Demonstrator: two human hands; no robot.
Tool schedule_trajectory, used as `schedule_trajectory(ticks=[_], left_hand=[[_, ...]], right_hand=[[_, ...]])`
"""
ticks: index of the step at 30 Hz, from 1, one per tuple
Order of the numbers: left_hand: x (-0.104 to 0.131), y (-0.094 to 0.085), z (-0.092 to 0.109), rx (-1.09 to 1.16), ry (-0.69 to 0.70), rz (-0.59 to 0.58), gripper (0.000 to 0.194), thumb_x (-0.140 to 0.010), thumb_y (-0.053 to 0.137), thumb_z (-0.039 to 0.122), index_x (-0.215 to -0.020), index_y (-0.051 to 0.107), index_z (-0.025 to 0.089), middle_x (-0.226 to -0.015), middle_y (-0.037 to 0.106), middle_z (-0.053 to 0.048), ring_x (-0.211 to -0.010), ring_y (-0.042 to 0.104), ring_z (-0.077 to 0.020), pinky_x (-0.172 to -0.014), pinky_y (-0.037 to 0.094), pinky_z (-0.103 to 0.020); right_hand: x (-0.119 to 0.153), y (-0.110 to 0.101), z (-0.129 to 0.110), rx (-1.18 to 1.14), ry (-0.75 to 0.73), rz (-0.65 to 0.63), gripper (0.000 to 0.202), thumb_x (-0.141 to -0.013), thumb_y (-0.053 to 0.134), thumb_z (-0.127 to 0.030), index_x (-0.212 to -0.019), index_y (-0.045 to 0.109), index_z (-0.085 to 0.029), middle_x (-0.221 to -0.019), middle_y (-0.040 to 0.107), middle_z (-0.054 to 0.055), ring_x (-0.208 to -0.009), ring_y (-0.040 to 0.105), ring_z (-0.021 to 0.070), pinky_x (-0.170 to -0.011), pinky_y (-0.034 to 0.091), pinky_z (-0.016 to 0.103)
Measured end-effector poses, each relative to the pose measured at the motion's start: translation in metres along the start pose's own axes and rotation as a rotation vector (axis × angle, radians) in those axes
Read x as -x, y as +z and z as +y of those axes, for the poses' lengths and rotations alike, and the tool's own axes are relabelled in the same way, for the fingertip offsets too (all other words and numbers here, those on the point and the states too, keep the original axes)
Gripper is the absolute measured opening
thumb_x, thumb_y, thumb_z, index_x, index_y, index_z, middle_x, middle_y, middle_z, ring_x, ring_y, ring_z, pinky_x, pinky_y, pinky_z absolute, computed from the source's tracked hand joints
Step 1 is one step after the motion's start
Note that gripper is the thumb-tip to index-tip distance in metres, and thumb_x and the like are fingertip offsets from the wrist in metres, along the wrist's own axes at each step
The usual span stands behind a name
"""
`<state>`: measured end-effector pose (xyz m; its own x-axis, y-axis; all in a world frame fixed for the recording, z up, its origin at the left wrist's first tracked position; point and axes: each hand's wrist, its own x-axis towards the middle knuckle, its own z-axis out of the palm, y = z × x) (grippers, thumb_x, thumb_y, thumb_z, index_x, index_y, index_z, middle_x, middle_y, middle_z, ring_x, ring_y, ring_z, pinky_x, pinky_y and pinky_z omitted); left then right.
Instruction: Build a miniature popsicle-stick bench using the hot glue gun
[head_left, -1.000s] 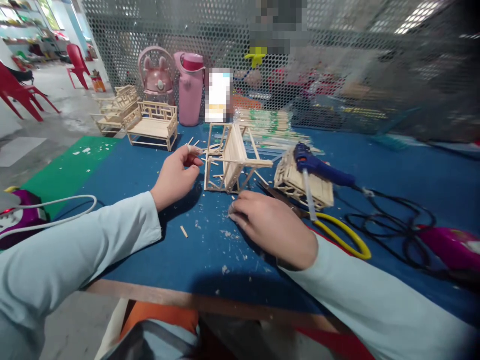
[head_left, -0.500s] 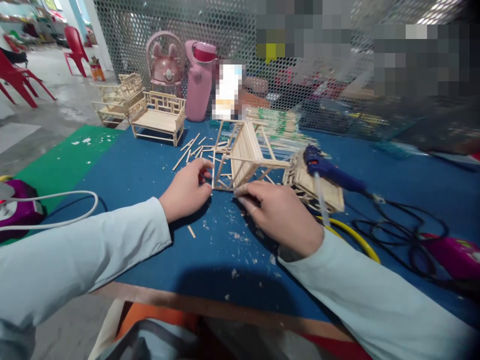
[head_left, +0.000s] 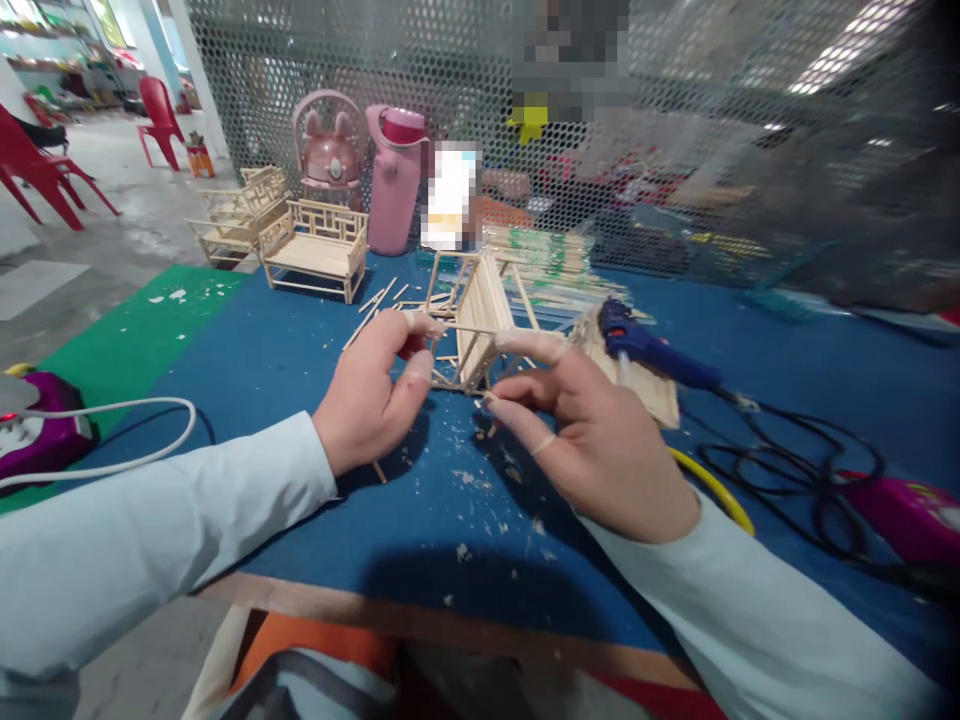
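Observation:
A small wooden stick frame lies tipped on its side on the blue table, its slatted panel facing left. My left hand pinches the frame's left edge between thumb and fingers. At the frame's right side is my right hand, with its index fingertip on the frame and its thumb lower, by a tiny wooden piece. The thumb and middle finger close on that piece. Loose sticks lie behind my left hand.
Finished miniature benches stand at the back left, beside a pink bottle. A blue glue gun rests on another wooden piece at right, with black cables beyond. Bundled sticks lie behind.
My right hand has risen and opened wider, its index finger now higher on the frame. My left hand has shifted slightly along the frame's left edge. The camera view has tilted up a little.

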<state>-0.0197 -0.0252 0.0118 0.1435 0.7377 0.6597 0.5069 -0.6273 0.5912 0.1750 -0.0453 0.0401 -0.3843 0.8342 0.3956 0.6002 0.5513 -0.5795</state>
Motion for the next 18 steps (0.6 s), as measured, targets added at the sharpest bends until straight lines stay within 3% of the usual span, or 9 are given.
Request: schedule_trajectory(ticks=[3,6,9,14,16,18], left_hand=[[0.005,-0.004,0.01,0.054,0.169,-0.096,0.022,-0.088,0.045,0.022,-0.106,0.055,0.015,-0.092,0.063,-0.007,-0.085,0.057,-0.0175,-0.078,0.046,-0.031],[0.009,-0.003,0.011,0.009,0.286,-0.243,0.022,-0.089,0.05,0.032,-0.099,0.059,0.014,-0.087,0.065,-0.007,-0.083,0.059,-0.0185,-0.076,0.046,-0.03],[0.01,-0.001,0.009,-0.082,0.324,-0.322,0.022,-0.093,0.045,0.031,-0.086,0.061,0.016,-0.076,0.065,-0.005,-0.073,0.059,-0.0159,-0.069,0.044,-0.026],[0.01,0.0,0.012,-0.173,0.304,-0.349,0.031,-0.095,0.041,0.032,-0.074,0.059,0.016,-0.066,0.063,-0.002,-0.062,0.058,-0.0131,-0.059,0.041,-0.022],[0.009,-0.001,0.011,-0.17,0.281,-0.317,0.031,-0.094,0.042,0.031,-0.073,0.059,0.016,-0.065,0.062,-0.001,-0.06,0.056,-0.012,-0.058,0.04,-0.021],[0.007,-0.003,0.008,-0.128,0.32,-0.338,0.035,-0.094,0.041,0.031,-0.066,0.056,0.016,-0.059,0.059,0.0,-0.054,0.052,-0.0105,-0.054,0.036,-0.02]], right_hand=[[0.003,0.004,0.0,-0.067,-0.023,0.0,0.042,-0.085,0.055,-0.021,-0.124,0.042,-0.022,-0.076,0.066,-0.003,-0.067,0.064,0.0126,-0.072,0.049,0.029],[0.006,0.007,-0.002,-0.083,-0.081,0.006,0.04,-0.084,0.057,-0.018,-0.122,0.044,-0.022,-0.075,0.066,-0.004,-0.07,0.065,0.0123,-0.075,0.049,0.027],[0.009,0.009,-0.004,-0.045,-0.127,-0.001,0.038,-0.083,0.058,-0.015,-0.119,0.046,-0.022,-0.076,0.067,-0.004,-0.069,0.065,0.0112,-0.072,0.049,0.024],[0.008,0.002,0.0,0.044,-0.232,-0.004,0.034,-0.082,0.058,-0.013,-0.114,0.053,-0.023,-0.074,0.067,-0.004,-0.065,0.064,0.0112,-0.065,0.049,0.023],[0.005,-0.007,0.005,0.051,-0.22,0.065,0.034,-0.081,0.059,-0.014,-0.113,0.055,-0.023,-0.073,0.067,-0.004,-0.063,0.063,0.0115,-0.063,0.049,0.024],[0.001,-0.016,0.011,0.013,-0.152,0.261,0.034,-0.08,0.06,-0.015,-0.113,0.059,-0.024,-0.071,0.065,-0.004,-0.059,0.06,0.0115,-0.06,0.049,0.025]])
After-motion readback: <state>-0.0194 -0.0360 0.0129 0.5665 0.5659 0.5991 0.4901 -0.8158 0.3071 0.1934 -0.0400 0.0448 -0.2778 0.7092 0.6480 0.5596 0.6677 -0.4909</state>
